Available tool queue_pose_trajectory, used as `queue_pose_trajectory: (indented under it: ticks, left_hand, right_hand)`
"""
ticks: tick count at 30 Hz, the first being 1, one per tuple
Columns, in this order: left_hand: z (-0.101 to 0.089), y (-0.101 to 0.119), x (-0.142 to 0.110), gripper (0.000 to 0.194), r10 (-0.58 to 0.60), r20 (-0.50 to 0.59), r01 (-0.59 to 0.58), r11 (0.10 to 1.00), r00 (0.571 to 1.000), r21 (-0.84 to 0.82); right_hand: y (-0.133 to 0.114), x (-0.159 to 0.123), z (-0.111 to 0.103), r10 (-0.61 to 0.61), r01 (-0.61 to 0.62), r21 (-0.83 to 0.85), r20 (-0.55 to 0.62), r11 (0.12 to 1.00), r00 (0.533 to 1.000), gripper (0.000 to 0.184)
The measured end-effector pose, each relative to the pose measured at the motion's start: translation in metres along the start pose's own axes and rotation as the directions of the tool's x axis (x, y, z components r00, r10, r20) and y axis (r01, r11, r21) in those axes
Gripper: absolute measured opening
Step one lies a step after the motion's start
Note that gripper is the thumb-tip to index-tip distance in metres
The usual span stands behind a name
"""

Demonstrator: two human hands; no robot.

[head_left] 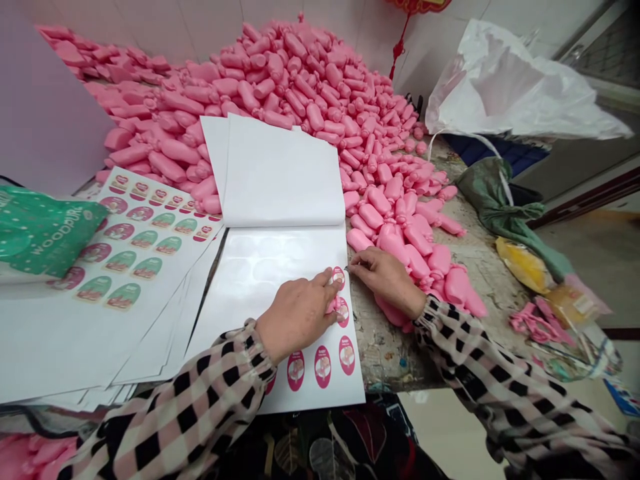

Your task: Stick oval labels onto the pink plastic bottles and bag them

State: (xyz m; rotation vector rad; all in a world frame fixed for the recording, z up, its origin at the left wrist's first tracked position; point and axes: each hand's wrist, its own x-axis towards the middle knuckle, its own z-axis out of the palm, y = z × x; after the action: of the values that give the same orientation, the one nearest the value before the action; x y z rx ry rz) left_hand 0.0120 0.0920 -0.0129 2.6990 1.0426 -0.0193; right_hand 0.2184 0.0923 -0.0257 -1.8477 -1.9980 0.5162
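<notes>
My left hand [303,310] is over a white sheet of oval pink stickers [323,367], fingers curled down. A bit of a pink plastic piece [332,304] shows between its thumb and fingers; the rest is hidden. Beside the sheet's right edge, my right hand [385,277] has thumb and forefinger pinched together near the top sticker [339,278]. A tiny dark tip shows at that pinch, too small to name. The sheet's upper part holds no stickers, only faint oval outlines. Its top page [280,177] is folded back, away from me.
A big heap of pink plastic bottles [310,87] covers the back and spreads right. More sticker sheets [135,247] lie left, partly under a green bag [50,230]. At right are a white plastic bag [515,87], green cloth [505,200] and a yellow packet [523,263].
</notes>
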Motion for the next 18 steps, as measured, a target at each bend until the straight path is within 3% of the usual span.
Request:
queue_pose_trajectory:
  ticks: [8,18]
  left_hand:
    - [-0.001,0.000,0.000,0.054,0.018,0.009,-0.018,1.000,1.000,-0.016]
    - [-0.001,-0.001,0.000,0.051,0.014,0.060,-0.013,1.000,0.998,-0.023]
  right_hand:
    - [0.007,0.008,-0.003,-0.042,0.037,0.064,0.089,0.997,0.995,0.016]
    - [-0.004,0.010,-0.003,0.030,-0.035,0.038,0.117,0.999,0.993,0.021]
